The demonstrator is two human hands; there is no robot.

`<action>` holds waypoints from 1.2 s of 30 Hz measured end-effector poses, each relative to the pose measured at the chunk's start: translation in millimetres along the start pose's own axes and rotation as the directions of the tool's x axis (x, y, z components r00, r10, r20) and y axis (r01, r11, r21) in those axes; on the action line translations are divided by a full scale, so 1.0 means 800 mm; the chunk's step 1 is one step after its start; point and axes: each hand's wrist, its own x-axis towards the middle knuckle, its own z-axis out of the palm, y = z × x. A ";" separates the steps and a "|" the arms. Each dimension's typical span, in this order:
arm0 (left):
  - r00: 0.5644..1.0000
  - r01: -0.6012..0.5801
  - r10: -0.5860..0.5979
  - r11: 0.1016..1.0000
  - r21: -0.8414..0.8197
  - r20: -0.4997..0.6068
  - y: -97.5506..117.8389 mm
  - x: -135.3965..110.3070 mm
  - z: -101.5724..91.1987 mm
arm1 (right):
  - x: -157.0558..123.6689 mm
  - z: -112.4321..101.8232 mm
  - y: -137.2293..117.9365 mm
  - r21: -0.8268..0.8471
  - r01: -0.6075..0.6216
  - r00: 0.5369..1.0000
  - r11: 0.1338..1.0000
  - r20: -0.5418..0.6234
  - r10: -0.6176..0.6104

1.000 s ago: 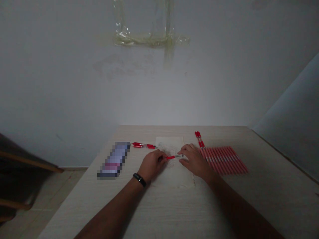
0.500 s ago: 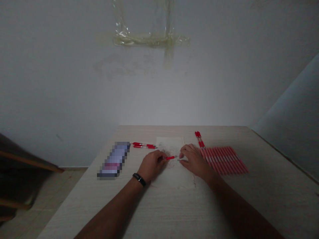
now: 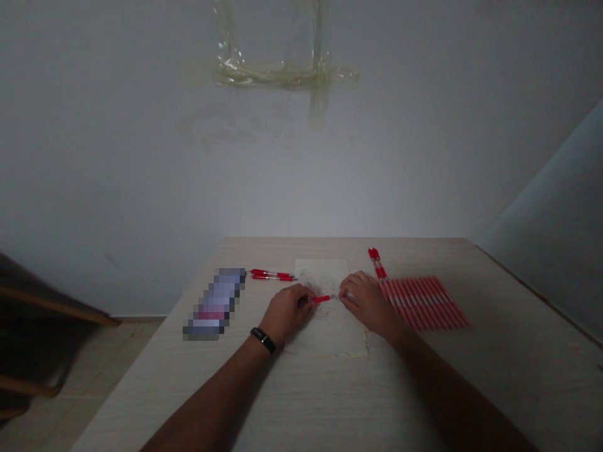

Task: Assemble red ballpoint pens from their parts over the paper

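My left hand (image 3: 288,311), with a black band on its wrist, pinches a red pen part (image 3: 322,299) that points to the right above a sheet of paper (image 3: 330,339). Close to the free end of that part, my right hand (image 3: 365,301) is closed with its fingertips together. A small pale or silvery bit shows between the red part and those fingertips; what the right fingers hold is too small to make out. Grey scribbles mark the paper around the hands.
Red pens (image 3: 272,275) lie at the paper's upper left, and two more (image 3: 377,263) at its upper right. Several pens form a neat row (image 3: 428,304) beside my right hand. A blurred-out phone (image 3: 217,302) lies left. The wooden table (image 3: 301,408) meets a wall behind.
My right fingertips have drawn together and shifted slightly, and the small silvery piece below them now lines up with the red part's end. My left hand has stayed in place.
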 end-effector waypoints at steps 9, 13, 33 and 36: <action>1.000 -0.023 0.023 1.000 -0.019 0.007 0.002 -0.001 0.000 | 0.001 0.000 0.000 -0.010 0.005 1.000 1.000 -0.008 -0.005; 1.000 -0.016 0.016 1.000 -0.022 0.010 0.003 -0.001 0.000 | 0.000 -0.003 -0.002 0.005 0.010 1.000 1.000 -0.005 -0.010; 0.996 -0.069 0.073 0.992 -0.106 0.042 0.009 0.000 -0.004 | 0.001 -0.010 -0.008 0.093 0.025 1.000 0.995 -0.013 -0.024; 0.996 -0.069 0.074 0.992 -0.106 0.044 0.010 0.000 -0.004 | 0.001 -0.008 -0.007 0.108 0.021 1.000 0.994 -0.006 -0.021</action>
